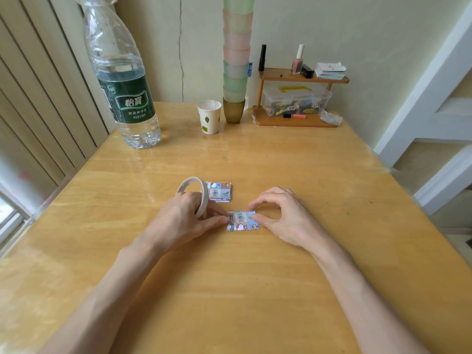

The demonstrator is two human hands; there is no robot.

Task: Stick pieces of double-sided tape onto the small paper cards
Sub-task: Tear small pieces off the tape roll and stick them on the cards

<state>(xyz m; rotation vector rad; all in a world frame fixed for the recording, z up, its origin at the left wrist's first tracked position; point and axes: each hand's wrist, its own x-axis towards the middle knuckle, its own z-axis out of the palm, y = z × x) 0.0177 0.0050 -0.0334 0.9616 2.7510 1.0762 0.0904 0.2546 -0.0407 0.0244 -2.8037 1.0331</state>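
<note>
Paper card [242, 221] lies on the worktop [255, 290], its left edge touched by the left hand [184, 221], which grips the tape roll [204, 198]. The right hand [281, 215] pinches its right edge. The card stack [220, 191] just beyond likely awaits tape.

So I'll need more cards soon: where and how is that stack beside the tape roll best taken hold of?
Grip the stack by its right end, pinching near and far edges, coming from the right: it lies flat, and the tape roll in the left hand crowds its left side.
</note>
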